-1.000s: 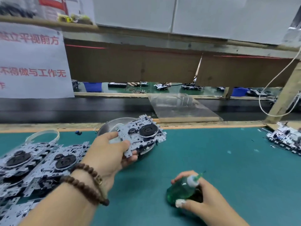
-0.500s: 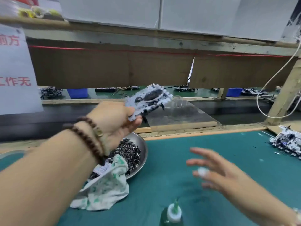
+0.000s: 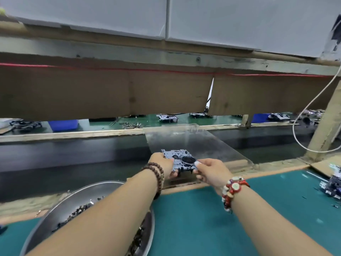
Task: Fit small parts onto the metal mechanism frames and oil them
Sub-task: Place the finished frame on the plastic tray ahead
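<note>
Both arms reach forward over the green mat (image 3: 193,224); between the hands, at about 12 o'clock from the person, is one metal mechanism frame (image 3: 180,160), held roughly flat above the far edge of the bench, just in front of the clear plastic sheet (image 3: 199,143) that slopes over the dark conveyor belt (image 3: 73,156). The left hand (image 3: 163,164) grasps the frame at its 9 o'clock side, the fingers curled under it; the right hand (image 3: 208,169) pinches the 3 o'clock side, thumb on top near the black round wheel (image 3: 188,160) of the frame. A brown bead bracelet (image 3: 156,174) is on the left wrist; a red and white bead bracelet (image 3: 232,191) is on the right wrist. At 7 o'clock a metal bowl (image 3: 55,213) stands on the mat, with small dark parts (image 3: 79,212) inside (partly hidden by the left forearm). At 3 o'clock, at the edge of the view, lies another mechanism frame (image 3: 332,185); a white cable (image 3: 302,117) hangs at 2 o'clock beside a wooden post (image 3: 326,126).
</note>
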Tool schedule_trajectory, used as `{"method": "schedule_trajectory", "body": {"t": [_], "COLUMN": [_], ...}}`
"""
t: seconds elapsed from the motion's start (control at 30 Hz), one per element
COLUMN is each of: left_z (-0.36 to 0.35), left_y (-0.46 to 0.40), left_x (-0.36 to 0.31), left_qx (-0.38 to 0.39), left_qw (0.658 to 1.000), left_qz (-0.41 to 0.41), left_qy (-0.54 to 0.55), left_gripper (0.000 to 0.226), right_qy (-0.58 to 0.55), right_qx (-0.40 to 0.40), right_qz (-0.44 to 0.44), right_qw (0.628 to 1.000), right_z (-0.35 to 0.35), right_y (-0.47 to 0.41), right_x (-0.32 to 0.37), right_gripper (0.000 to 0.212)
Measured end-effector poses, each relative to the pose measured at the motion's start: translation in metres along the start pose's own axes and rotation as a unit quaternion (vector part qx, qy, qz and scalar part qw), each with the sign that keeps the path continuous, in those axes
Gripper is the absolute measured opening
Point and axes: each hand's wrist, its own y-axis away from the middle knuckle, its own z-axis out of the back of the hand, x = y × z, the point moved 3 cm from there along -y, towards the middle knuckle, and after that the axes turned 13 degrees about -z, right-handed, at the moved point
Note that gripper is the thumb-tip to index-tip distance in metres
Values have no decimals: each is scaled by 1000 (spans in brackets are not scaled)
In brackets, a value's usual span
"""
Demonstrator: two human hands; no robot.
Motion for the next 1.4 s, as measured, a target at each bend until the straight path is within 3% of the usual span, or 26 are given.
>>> {"method": "schedule_trajectory", "body": {"t": [0.07,0.2,0.3,0.43,0.5,0.6,0.7,0.83,1.13,1.27,1.4], "left_z": [-2,3,9,13,13,19,30,50,44,57,78], "left_y": [-19,-37,-44,-62,-73,-97,-104,-81,38,108,164], "left_x": [4,12,12,13,8,-6,-11,-8,-65,-83,-93], "left_qx": [19,93,154,105,67,-4,-3,-28,89,115,112], "left_qw": [999,990,957,938,943,951,958,953,970,940,919], "left_qz": [-9,-10,-62,-94,-86,-79,-76,-87,-120,-159,-197], "left_qy": [-50,-104,-237,-316,-313,-297,-277,-290,-194,-277,-322], "left_gripper": [36,30,25,31,18,54,64,55,41,19,26], "right_qy": [13,-15,-8,103,52,-57,-63,10,172,239,248], "right_qx": [-24,-43,-22,-74,-60,-11,4,14,137,159,151], "right_qz": [6,4,0,27,13,-26,-33,-48,-7,6,30], "right_qw": [1000,999,1000,992,997,998,997,999,975,958,956], "right_z": [-2,-4,3,9,3,-5,-7,-2,-1,-1,-4], "right_y": [-15,-35,-43,-54,-66,-83,-83,-58,85,145,201], "right_x": [3,5,4,10,19,36,40,31,63,56,58], "right_gripper": [28,28,36,39,50,66,65,51,14,14,16]}}
